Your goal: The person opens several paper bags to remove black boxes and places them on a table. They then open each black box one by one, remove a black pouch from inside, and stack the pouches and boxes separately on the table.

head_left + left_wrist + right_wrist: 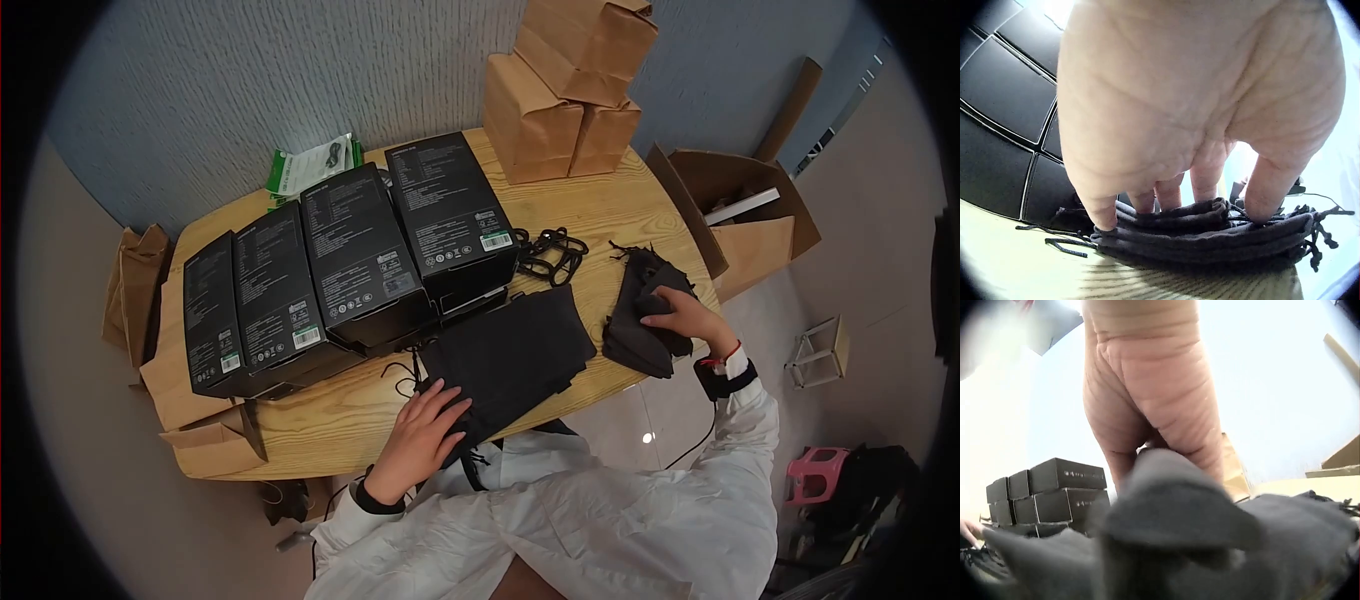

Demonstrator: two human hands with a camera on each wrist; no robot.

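Note:
A flat stack of dark drawstring pouches [515, 350] lies at the table's front edge. Its cords trail at the ends. My left hand [424, 440] rests on the stack's left end, fingertips and thumb pressing down on the cloth [1210, 240] in the left wrist view. To the right, a looser pile of dark pouches [638, 335] sits by the table's right edge. My right hand [690, 318] is over that pile and grips a bunched fold of one pouch [1172, 506], which rises toward the palm in the right wrist view. The fingertips are hidden behind the cloth.
Stacked black boxes [360, 245] fill the table's left half. A coil of black straps or cables [552, 256] lies behind the pouches. Brown paper bags [535, 125] stand at the back, with a green-white packet [312, 168] by the wall. An open carton [735, 175] adjoins the table's right side.

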